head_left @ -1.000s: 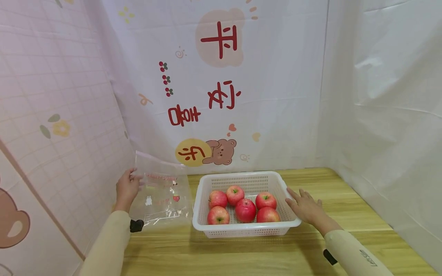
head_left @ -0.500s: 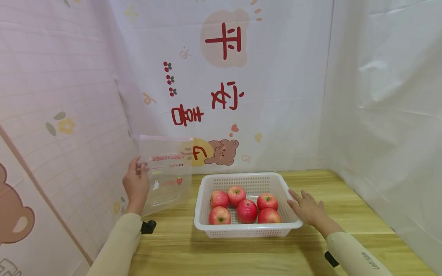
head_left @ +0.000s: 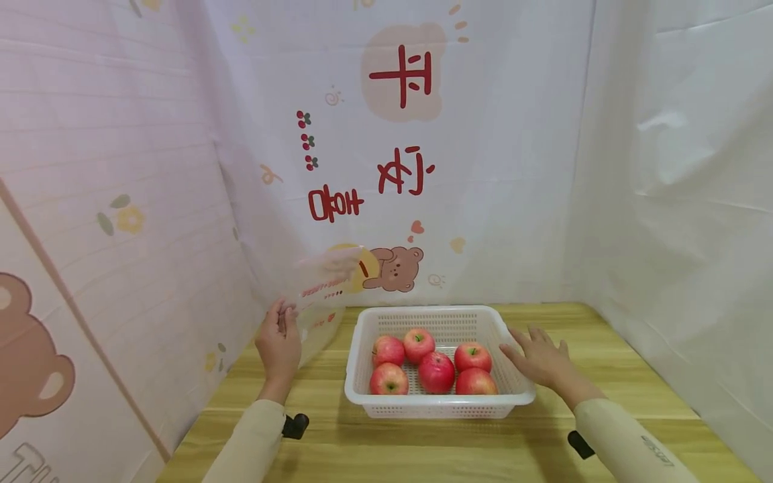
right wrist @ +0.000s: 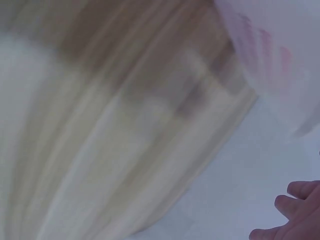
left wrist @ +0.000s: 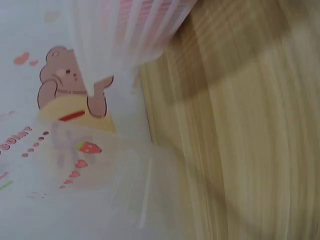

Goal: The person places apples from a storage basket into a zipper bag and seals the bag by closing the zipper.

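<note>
In the head view my left hand [head_left: 280,345] pinches the left edge of a clear printed plastic bag [head_left: 320,312], held up off the table to the left of the basket. The bag's strawberry and heart prints show in the left wrist view, where the bag [left wrist: 100,170] looks see-through and the hand itself is out of sight. My right hand [head_left: 540,359] lies at the right rim of a white plastic basket [head_left: 439,400], fingers spread and fairly straight. Several red apples sit inside, among them a darker apple [head_left: 436,373] near the middle. Fingers [right wrist: 290,205] show in the right wrist view.
The basket stands on a wood-grain table [head_left: 362,449]. Behind it hangs a white printed cloth [head_left: 507,168] with red characters and a bear. More cloth walls, a patterned left one [head_left: 121,282] and a plain right one [head_left: 682,201], enclose the sides.
My left hand has carried the bag up off the table and rightward, toward the basket. The bag now tilts and partly blurs. My right hand stays at the basket's right rim.
</note>
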Demonstrator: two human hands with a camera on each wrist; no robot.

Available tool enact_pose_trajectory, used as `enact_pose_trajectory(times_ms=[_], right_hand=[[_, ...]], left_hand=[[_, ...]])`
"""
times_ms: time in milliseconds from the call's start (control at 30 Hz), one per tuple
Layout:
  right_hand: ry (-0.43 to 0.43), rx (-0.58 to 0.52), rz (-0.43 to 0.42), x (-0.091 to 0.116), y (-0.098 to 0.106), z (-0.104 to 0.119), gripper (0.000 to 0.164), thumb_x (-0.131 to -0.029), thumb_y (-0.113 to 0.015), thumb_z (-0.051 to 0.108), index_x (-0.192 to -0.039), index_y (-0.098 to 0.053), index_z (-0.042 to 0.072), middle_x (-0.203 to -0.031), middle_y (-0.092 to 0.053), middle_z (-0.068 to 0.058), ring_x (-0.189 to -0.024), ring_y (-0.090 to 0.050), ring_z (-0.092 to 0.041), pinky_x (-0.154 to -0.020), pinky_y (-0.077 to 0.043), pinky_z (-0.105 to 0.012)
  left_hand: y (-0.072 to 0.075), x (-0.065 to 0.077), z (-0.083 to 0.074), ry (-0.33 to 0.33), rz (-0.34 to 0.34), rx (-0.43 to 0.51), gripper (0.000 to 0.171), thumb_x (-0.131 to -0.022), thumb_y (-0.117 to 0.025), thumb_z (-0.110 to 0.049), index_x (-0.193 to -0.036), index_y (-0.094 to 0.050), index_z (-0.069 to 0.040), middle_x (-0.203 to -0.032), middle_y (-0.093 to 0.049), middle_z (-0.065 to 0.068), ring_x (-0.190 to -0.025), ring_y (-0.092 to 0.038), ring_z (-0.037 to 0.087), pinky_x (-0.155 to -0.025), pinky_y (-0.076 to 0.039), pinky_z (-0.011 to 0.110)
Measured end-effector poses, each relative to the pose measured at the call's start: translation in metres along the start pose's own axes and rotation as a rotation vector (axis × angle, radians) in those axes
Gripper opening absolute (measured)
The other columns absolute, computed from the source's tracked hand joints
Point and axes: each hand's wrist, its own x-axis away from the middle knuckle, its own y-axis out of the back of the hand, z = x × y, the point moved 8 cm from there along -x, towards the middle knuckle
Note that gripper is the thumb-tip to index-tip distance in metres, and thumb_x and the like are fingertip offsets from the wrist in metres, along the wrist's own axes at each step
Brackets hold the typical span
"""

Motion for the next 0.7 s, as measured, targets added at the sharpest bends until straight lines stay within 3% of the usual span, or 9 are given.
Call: enact_pose_trajectory(times_ms=[233, 467, 567, 700], right_hand=[[0.088, -0.068, -0.023, -0.022, 0.013, 0.064, 0.062, -0.103, -0.045, 0.044, -0.149, -0.042, 0.005, -0.148, -0.031, -0.038, -0.134, -0.03, -0.059, -0.101, -0.02, -0.078], [0.136, -0.435, 0.092, -0.033, -0.011, 0.144, 0.043, -0.105, -0.045, 0.025, -0.14, -0.054, 0.001, -0.148, -0.039, -0.032, -0.139, -0.032, -0.049, -0.111, -0.025, -0.061], [0.114, -0.548, 0.158, -0.032, -0.027, 0.168, 0.043, -0.106, -0.042, 0.026, -0.14, -0.055, 0.004, -0.147, -0.046, -0.021, -0.14, -0.034, -0.042, -0.113, -0.025, -0.057], [0.071, -0.711, 0.164, -0.031, -0.037, 0.18, 0.045, -0.107, -0.039, 0.031, -0.141, -0.055, 0.006, -0.144, -0.052, -0.014, -0.138, -0.04, -0.036, -0.113, -0.026, -0.055]], left_hand=[[-0.025, 0.026, -0.025, -0.182, 0.053, -0.006, 0.024, -0.094, -0.065, -0.002, -0.118, -0.067, 0.002, -0.097, -0.073, 0.016, -0.086, -0.071, 0.029, -0.077, -0.05, 0.012], [-0.05, 0.059, -0.044, -0.379, 0.158, -0.048, 0.028, -0.085, -0.071, 0.007, -0.112, -0.069, 0.0, -0.099, -0.074, 0.012, -0.085, -0.072, 0.025, -0.067, -0.058, 0.037], [-0.058, 0.071, -0.053, -0.451, 0.221, -0.05, 0.03, -0.083, -0.071, 0.007, -0.112, -0.069, -0.001, -0.1, -0.074, 0.009, -0.088, -0.073, 0.023, -0.069, -0.058, 0.037], [-0.064, 0.083, -0.065, -0.562, 0.291, -0.035, 0.033, -0.082, -0.069, 0.007, -0.114, -0.069, -0.003, -0.1, -0.073, 0.007, -0.089, -0.072, 0.021, -0.07, -0.057, 0.036]])
